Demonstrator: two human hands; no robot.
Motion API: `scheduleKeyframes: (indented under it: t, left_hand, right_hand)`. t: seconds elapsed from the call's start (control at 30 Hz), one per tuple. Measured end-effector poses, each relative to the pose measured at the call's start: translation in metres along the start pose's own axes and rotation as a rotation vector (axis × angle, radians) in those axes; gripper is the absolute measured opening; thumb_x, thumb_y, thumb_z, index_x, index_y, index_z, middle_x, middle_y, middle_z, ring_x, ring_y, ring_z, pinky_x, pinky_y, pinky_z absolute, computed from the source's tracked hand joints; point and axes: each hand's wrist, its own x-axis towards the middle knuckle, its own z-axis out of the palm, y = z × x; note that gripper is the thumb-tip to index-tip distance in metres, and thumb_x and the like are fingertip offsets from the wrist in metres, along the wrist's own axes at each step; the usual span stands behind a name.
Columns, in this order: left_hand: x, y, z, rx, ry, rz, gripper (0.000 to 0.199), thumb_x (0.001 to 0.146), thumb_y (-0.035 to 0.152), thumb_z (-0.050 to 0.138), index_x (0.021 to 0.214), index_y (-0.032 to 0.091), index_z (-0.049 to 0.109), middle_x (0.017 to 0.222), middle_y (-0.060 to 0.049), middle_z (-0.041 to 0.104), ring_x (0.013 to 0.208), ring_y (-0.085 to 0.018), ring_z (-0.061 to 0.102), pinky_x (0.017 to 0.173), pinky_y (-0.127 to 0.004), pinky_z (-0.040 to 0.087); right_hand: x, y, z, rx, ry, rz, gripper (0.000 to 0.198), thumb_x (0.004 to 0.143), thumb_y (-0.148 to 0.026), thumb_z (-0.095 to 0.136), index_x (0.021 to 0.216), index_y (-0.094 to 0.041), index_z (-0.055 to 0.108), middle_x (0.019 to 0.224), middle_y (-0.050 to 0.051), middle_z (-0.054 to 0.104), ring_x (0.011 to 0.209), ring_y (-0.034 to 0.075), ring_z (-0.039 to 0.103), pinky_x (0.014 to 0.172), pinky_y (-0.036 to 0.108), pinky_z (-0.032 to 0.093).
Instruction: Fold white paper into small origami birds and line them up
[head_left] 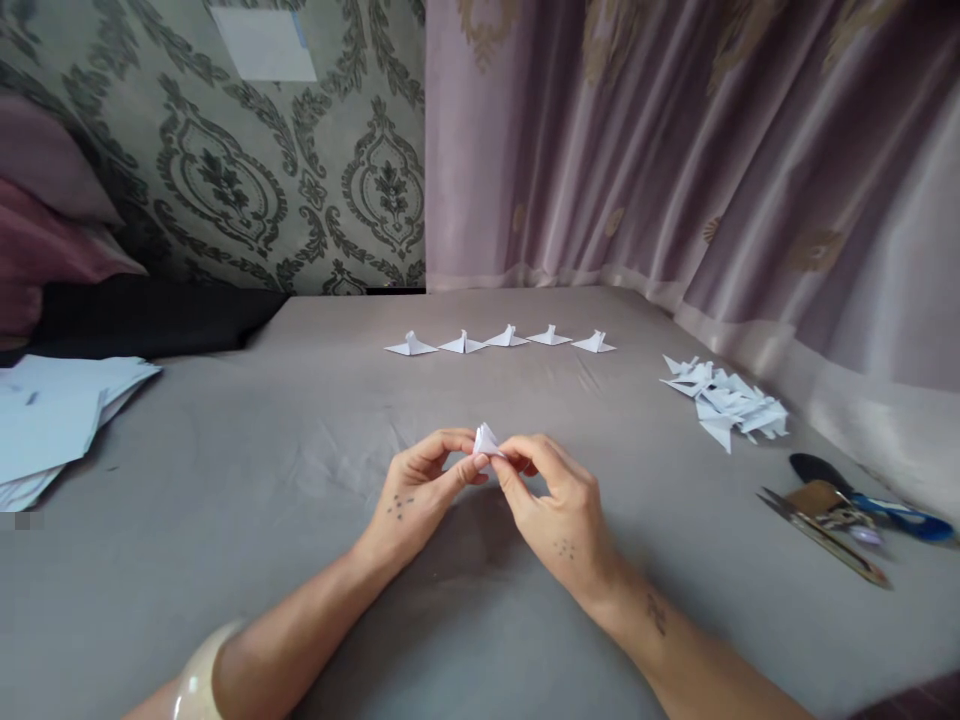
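Between both hands, just above the grey surface, is a small folded white paper piece [486, 440]. My left hand [421, 480] pinches its left side between thumb and fingers. On the other side, my right hand [551, 495] grips the lower right edge with thumb and forefinger. The paper's underside is hidden by the fingertips. Farther back, several folded paper figures [507, 337] with pointed side wings stand in a row. A heap of similar white folded pieces [739, 405] lies to the right.
A stack of white paper sheets [49, 415] lies at the left, near black cloth [142, 315]. Scissors [829, 540], a blue-handled tool [900, 515] and small items sit at the right. A purple curtain [555, 150] hangs behind the grey surface [300, 620].
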Motion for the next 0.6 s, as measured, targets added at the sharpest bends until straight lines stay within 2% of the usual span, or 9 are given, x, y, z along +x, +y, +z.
scheduleKeyframes:
  t: [0.2, 0.43, 0.6]
  left_hand:
    - [0.001, 0.000, -0.002, -0.105, 0.029, 0.036, 0.017, 0.073, 0.031, 0.077, 0.081, 0.017, 0.069, 0.101, -0.005, 0.069, 0.096, -0.021, 0.064, 0.081, -0.034, 0.057]
    - [0.002, 0.003, -0.007, -0.062, 0.060, 0.114, 0.011, 0.077, 0.029, 0.074, 0.082, 0.020, 0.072, 0.101, -0.006, 0.071, 0.097, -0.019, 0.065, 0.088, -0.033, 0.053]
    - [0.002, 0.007, -0.009, -0.020, 0.037, 0.208, 0.010, 0.079, 0.028, 0.072, 0.082, 0.019, 0.074, 0.099, -0.006, 0.071, 0.095, -0.019, 0.065, 0.089, -0.032, 0.052]
  right_hand:
    - [0.006, -0.009, -0.002, 0.074, 0.009, -0.053, 0.014, 0.087, -0.014, 0.056, 0.086, -0.025, 0.063, 0.086, 0.004, 0.063, 0.080, 0.016, 0.061, 0.074, 0.029, 0.049]
    - [0.012, -0.014, -0.001, 0.163, 0.006, -0.032, 0.012, 0.085, -0.015, 0.060, 0.087, -0.025, 0.067, 0.089, 0.003, 0.062, 0.081, 0.016, 0.061, 0.075, 0.029, 0.050]
    - [0.018, -0.020, -0.001, 0.134, 0.011, -0.058, 0.011, 0.085, -0.019, 0.063, 0.091, -0.025, 0.070, 0.089, 0.004, 0.062, 0.082, 0.016, 0.062, 0.075, 0.029, 0.052]
